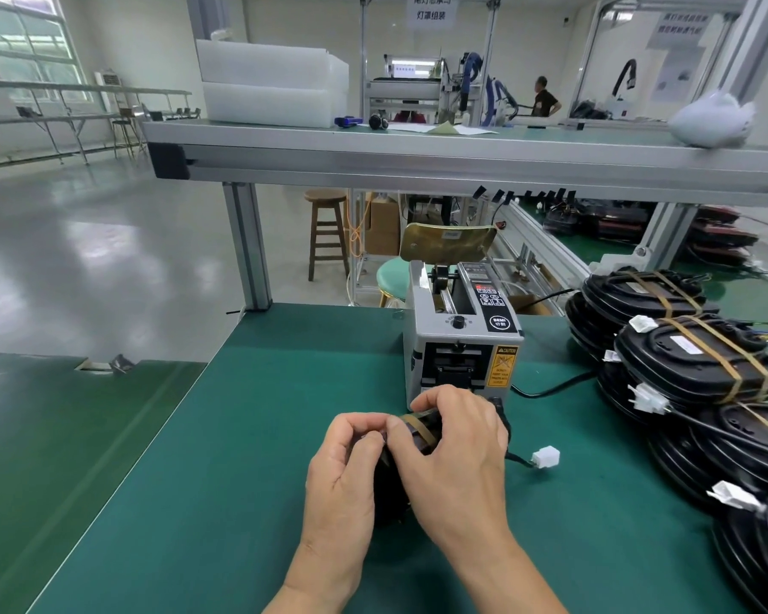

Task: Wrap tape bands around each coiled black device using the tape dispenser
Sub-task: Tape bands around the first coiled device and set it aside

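A coiled black device (389, 485) stands on edge on the green table mat (222, 458), mostly hidden behind my hands. My left hand (344, 471) grips its left side, fingers curled. My right hand (453, 454) curls over its top and right side, thumb pressing a brownish tape band (420, 425) that crosses the top. The device's cable ends in a white connector (546, 457) lying to the right. The grey tape dispenser (460, 334) stands just behind my hands, its outlet facing me.
Several taped black devices (692, 356) are stacked along the right side of the table, white connectors sticking out. A black power cord (555, 387) runs from the dispenser to the right. An aluminium shelf (462, 157) spans overhead. A wooden stool (327, 232) stands behind the table.
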The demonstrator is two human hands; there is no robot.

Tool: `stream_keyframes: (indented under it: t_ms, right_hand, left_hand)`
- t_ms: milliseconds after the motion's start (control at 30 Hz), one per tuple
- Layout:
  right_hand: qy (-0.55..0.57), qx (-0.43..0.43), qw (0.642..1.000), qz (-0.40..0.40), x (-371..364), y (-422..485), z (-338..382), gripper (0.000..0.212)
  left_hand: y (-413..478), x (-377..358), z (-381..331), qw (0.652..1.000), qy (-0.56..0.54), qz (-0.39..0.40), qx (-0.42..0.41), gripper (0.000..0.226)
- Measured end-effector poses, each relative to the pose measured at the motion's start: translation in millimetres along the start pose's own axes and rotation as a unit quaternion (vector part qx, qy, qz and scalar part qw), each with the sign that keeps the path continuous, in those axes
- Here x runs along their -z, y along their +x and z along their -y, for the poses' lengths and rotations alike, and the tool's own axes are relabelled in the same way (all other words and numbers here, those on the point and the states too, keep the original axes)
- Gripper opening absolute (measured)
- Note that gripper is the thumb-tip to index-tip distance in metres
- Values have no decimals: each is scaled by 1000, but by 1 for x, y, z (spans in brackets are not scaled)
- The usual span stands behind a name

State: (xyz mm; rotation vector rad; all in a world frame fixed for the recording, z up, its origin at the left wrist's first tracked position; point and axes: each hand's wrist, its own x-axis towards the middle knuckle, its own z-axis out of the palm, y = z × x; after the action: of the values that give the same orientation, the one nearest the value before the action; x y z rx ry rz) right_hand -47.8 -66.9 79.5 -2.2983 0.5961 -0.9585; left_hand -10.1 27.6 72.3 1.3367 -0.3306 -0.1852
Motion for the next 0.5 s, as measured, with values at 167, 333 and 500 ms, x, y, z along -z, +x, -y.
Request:
stream_keyframes:
  t_ms: [167, 333, 500]
  right_hand:
    - [23, 10, 1000, 16, 7, 4, -10, 8]
    - [97, -39, 992, -72, 28, 29, -32, 15]
    - [23, -35, 997, -67, 41, 74, -52, 27]
  left_hand:
    - [4, -8, 4, 999, 18, -25, -19, 3]
    - [8, -13, 8, 998, 49, -27, -21, 4]
    - [11, -12, 7, 999, 47, -20, 13, 27]
